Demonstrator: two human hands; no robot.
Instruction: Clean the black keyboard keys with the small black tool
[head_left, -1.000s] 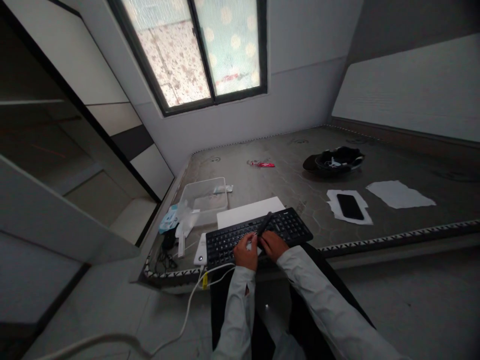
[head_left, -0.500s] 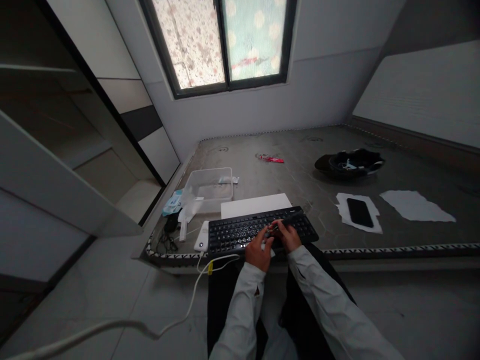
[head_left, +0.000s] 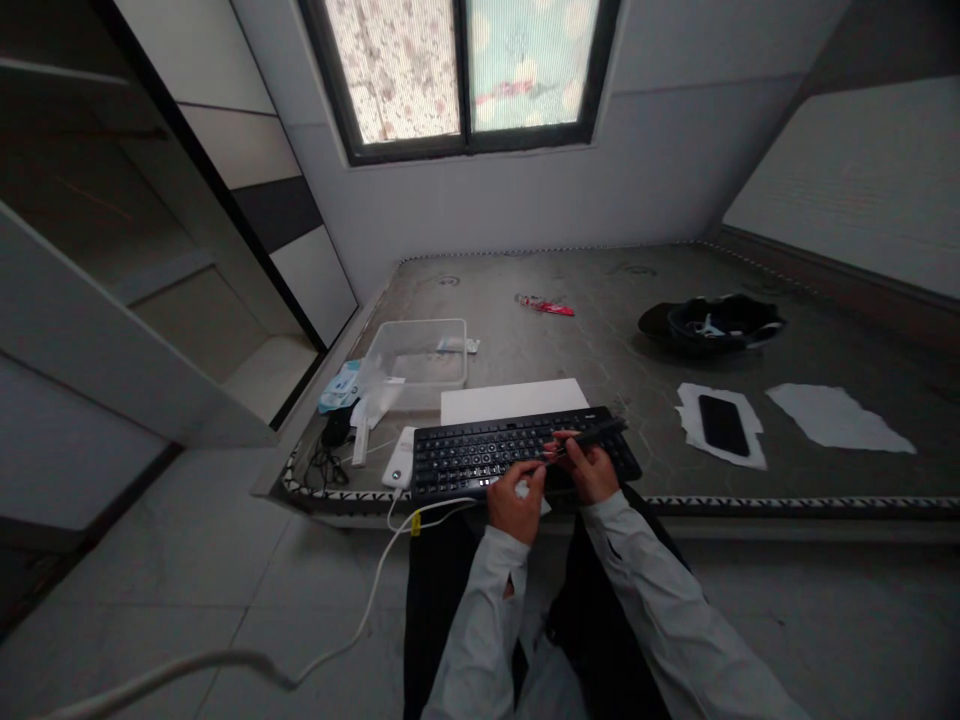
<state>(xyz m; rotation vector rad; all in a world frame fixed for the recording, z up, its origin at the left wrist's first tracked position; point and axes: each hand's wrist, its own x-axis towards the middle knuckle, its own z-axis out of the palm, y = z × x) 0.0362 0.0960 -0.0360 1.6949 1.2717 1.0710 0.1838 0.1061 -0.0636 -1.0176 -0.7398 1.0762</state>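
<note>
A black keyboard [head_left: 480,455] lies at the near edge of a grey mattress-like surface [head_left: 600,350]. My right hand [head_left: 592,470] rests on its right part, fingers closed round a thin black stick-like tool [head_left: 592,437] that points right along the keys. My left hand [head_left: 514,505] sits at the keyboard's front edge, fingers curled on a small white thing [head_left: 523,489], perhaps a cloth or wipe. Both sleeves are light grey.
A white board [head_left: 514,400] lies behind the keyboard, a clear plastic box [head_left: 420,360] to its left. A black phone [head_left: 721,424] on white paper, another paper sheet [head_left: 836,417] and a black helmet-like item [head_left: 716,325] lie right. A white cable [head_left: 360,630] trails over the floor.
The black tool has swung from pointing up and away to lying flat toward the right. Both hands shifted right along the keyboard. The camera tilted a little.
</note>
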